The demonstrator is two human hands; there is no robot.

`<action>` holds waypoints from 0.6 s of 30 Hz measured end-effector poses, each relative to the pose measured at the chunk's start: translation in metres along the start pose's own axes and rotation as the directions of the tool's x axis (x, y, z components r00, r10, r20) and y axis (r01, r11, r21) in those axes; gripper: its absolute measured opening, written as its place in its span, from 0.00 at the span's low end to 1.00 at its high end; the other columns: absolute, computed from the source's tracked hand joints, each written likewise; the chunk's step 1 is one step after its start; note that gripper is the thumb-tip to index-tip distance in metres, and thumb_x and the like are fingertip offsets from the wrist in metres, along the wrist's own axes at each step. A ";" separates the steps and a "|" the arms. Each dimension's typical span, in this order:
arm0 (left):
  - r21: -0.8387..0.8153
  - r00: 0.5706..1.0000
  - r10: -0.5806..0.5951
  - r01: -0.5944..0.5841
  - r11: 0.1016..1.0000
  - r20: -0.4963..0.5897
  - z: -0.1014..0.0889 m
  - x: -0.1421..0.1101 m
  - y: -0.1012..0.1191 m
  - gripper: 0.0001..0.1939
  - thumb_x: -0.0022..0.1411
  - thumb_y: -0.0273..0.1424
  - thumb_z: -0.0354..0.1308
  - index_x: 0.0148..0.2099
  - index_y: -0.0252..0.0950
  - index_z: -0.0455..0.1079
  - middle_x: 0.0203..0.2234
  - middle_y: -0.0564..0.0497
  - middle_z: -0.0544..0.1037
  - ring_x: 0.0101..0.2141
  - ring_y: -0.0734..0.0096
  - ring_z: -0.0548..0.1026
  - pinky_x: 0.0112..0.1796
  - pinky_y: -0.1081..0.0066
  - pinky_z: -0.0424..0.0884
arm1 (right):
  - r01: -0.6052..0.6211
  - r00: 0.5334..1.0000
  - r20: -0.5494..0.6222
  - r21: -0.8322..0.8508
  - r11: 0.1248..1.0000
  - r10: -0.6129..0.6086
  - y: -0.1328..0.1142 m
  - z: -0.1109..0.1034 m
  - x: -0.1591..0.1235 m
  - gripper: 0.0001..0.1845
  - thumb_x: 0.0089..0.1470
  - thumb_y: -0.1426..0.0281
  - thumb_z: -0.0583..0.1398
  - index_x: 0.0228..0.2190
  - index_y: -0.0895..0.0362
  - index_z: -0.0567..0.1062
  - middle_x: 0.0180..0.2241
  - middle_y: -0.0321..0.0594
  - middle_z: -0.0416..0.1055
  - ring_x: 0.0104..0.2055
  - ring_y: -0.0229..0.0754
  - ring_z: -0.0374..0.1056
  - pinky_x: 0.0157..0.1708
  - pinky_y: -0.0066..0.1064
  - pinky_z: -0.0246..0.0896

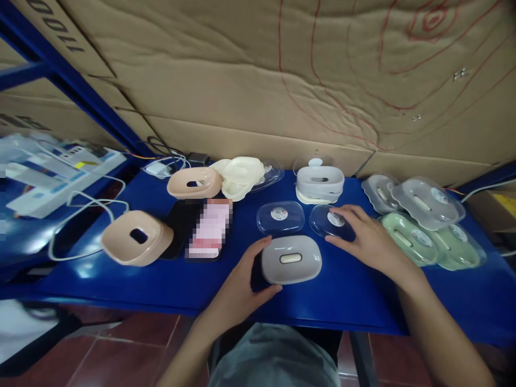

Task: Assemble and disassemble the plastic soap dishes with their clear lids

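My left hand point(242, 277) holds a grey oval box point(291, 274) by its left end, fingers at the far side and thumb at the near side. A cream strip fills the slot in the middle of the box. My right hand point(368, 236) grips the right part of a clear plastic lid point(320, 221) with a round white sticker, its fingers and thumb at opposite edges. Just left of that lid lies a second clear lid point(268, 219), also with a sticker. Behind them, grey oval shells point(320, 185) are stacked on a cream piece.
Peach oval shells point(129, 244) and a phone point(207, 231) with a blurred screen lie left. Cream parts point(242, 174) sit at the back. Lidded grey boxes point(427, 201) and green boxes point(409, 242) are at right. Cardboard point(242, 80) rises behind the blue table point(161, 293); a white cable point(60, 258) runs left.
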State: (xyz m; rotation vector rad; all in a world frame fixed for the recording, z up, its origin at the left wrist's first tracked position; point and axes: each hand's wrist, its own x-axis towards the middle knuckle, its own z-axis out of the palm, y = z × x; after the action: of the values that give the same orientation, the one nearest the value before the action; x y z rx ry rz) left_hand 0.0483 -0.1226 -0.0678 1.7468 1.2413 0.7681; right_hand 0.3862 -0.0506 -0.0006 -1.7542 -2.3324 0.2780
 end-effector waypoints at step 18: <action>0.079 0.990 0.139 -0.138 0.987 -0.006 -0.001 0.005 -0.001 0.47 0.66 0.32 0.71 0.77 0.56 0.48 0.72 0.45 0.63 0.71 0.51 0.64 0.68 0.44 0.67 | 0.637 0.770 0.000 -0.052 0.769 -0.638 -0.065 0.053 -0.015 0.40 0.64 0.56 0.68 0.71 0.49 0.64 0.73 0.50 0.59 0.75 0.66 0.53 0.67 0.66 0.61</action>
State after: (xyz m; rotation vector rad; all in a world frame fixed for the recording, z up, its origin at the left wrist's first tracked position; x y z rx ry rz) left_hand 0.0484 -0.1177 -0.0679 1.9111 1.1810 0.8207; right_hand 0.3152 -0.0840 -0.0342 -0.8608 -2.7633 0.0839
